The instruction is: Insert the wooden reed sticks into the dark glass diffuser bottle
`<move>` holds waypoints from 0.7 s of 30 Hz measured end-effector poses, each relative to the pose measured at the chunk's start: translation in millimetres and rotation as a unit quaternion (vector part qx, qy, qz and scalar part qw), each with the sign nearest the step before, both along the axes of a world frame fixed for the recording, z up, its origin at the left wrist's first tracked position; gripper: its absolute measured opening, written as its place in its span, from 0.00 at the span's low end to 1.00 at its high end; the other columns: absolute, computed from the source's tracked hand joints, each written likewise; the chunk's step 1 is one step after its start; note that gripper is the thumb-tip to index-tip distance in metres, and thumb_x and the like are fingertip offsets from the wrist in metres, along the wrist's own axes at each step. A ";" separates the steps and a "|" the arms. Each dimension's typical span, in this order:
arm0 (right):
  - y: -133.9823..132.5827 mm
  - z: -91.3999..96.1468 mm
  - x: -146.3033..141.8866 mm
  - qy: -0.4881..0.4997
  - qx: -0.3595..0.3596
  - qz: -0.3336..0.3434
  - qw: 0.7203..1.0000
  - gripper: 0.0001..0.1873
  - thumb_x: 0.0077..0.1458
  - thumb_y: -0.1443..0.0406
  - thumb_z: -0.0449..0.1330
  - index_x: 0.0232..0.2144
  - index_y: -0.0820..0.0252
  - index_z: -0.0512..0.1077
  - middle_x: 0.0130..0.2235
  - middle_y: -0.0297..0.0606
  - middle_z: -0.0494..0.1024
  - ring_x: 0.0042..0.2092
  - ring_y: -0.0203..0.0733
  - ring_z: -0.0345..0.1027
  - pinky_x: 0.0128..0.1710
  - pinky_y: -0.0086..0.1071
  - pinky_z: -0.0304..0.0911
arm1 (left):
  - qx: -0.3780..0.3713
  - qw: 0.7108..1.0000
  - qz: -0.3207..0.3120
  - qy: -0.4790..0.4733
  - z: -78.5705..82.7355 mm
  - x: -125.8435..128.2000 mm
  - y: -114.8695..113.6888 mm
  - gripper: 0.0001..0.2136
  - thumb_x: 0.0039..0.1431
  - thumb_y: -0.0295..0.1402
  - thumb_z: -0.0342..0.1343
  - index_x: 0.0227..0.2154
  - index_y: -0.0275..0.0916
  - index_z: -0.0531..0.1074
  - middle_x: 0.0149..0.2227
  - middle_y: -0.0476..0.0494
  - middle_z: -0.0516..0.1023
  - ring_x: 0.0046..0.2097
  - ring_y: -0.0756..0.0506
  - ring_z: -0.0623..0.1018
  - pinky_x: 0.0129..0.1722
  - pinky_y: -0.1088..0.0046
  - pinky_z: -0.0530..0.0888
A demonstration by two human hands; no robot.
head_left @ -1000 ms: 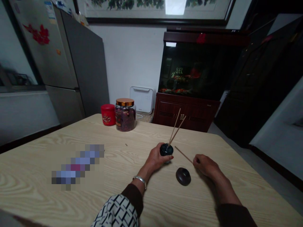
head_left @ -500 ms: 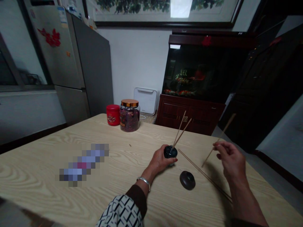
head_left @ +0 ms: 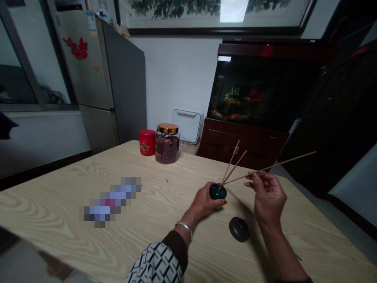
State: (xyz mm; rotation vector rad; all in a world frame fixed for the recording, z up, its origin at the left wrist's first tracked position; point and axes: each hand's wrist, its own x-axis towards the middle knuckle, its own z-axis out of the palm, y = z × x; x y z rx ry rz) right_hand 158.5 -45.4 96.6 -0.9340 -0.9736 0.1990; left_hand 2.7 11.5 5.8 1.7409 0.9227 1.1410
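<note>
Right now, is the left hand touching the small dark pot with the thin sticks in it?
Touching: the head view shows the left hand cupped under the dark pot, with no gap between them.

a home room, with a fridge (head_left: 118, 78), a fish tank (head_left: 259, 90) and a wooden table (head_left: 53, 196)

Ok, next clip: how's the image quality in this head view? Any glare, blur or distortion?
In the head view, the painting shows a bright glare patch; a pixelated block covers part of the table; wide-angle distortion makes the fridge lean; the room is dim, but the black pot and long stick look sharp.
</note>
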 end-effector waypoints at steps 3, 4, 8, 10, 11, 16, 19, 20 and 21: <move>2.6 -5.0 -3.8 -0.026 -0.019 0.008 0.999 0.12 0.53 0.58 0.65 0.34 0.61 0.71 0.35 0.37 0.76 0.35 0.38 0.72 0.31 0.32 0.72 | 0.003 1.000 0.001 -0.003 1.1 -0.6 -0.8 0.29 0.41 0.41 0.71 0.47 0.38 0.72 0.39 0.43 0.78 0.41 0.42 0.76 0.43 0.65 0.73; 3.9 -7.8 -4.9 -0.035 -0.031 0.016 0.999 0.13 0.53 0.57 0.64 0.34 0.60 0.71 0.35 0.37 0.76 0.36 0.38 0.72 0.31 0.32 0.72 | 0.003 1.000 0.001 -0.004 1.3 -0.7 -0.9 0.29 0.41 0.41 0.71 0.47 0.38 0.72 0.39 0.43 0.78 0.41 0.41 0.76 0.44 0.65 0.73; 10.2 -21.6 -7.0 -0.092 -0.129 0.063 0.985 0.15 0.54 0.54 0.62 0.34 0.59 0.71 0.34 0.37 0.76 0.36 0.40 0.72 0.30 0.32 0.70 | 0.004 1.000 0.000 -0.003 1.2 -0.5 -0.8 0.29 0.41 0.40 0.70 0.47 0.38 0.71 0.41 0.42 0.79 0.42 0.41 0.76 0.45 0.65 0.73; 12.0 -26.0 -4.3 -0.133 -0.185 0.071 0.971 0.17 0.53 0.52 0.61 0.34 0.60 0.71 0.33 0.38 0.77 0.35 0.42 0.72 0.30 0.32 0.68 | 0.003 1.000 -0.001 -0.004 0.8 -0.3 -0.4 0.29 0.41 0.40 0.70 0.48 0.38 0.71 0.41 0.42 0.79 0.42 0.41 0.76 0.45 0.65 0.73; 12.1 -26.9 -1.1 -0.147 -0.205 0.071 0.965 0.18 0.54 0.51 0.60 0.35 0.60 0.72 0.34 0.40 0.77 0.35 0.42 0.72 0.30 0.31 0.67 | 0.002 1.000 -0.002 -0.005 0.6 -0.3 -0.2 0.29 0.41 0.40 0.70 0.47 0.38 0.71 0.41 0.42 0.78 0.42 0.41 0.76 0.44 0.65 0.73; 4.3 -29.1 41.5 -0.236 -0.274 0.029 0.932 0.17 0.57 0.52 0.54 0.36 0.59 0.71 0.35 0.41 0.78 0.33 0.42 0.72 0.32 0.32 0.63 | -0.003 1.000 -0.007 -0.009 -0.1 -0.3 0.6 0.30 0.40 0.41 0.71 0.47 0.37 0.71 0.40 0.42 0.78 0.41 0.42 0.76 0.43 0.66 0.73; -3.3 -40.9 78.3 -0.371 -0.374 -0.020 0.850 0.10 0.55 0.58 0.55 0.31 0.57 0.72 0.32 0.38 0.78 0.33 0.42 0.71 0.35 0.33 0.61 | -0.009 1.000 -0.010 -0.009 -0.3 -0.3 0.8 0.30 0.41 0.40 0.71 0.48 0.37 0.71 0.40 0.41 0.78 0.42 0.41 0.77 0.44 0.64 0.73; -5.7 -46.4 88.6 -0.405 -0.416 -0.025 0.814 0.08 0.54 0.60 0.55 0.29 0.56 0.72 0.30 0.37 0.78 0.33 0.42 0.70 0.34 0.32 0.59 | -0.009 1.000 -0.010 -0.009 -0.5 -0.3 0.9 0.30 0.41 0.40 0.71 0.48 0.37 0.71 0.40 0.41 0.78 0.42 0.41 0.77 0.44 0.64 0.73; -7.7 -51.9 97.0 -0.426 -0.455 -0.025 0.781 0.07 0.53 0.61 0.56 0.27 0.56 0.72 0.29 0.36 0.77 0.32 0.42 0.70 0.33 0.32 0.58 | -0.008 1.000 -0.011 -0.009 -0.8 -0.2 1.1 0.30 0.41 0.41 0.71 0.48 0.37 0.71 0.40 0.41 0.78 0.42 0.41 0.77 0.44 0.63 0.74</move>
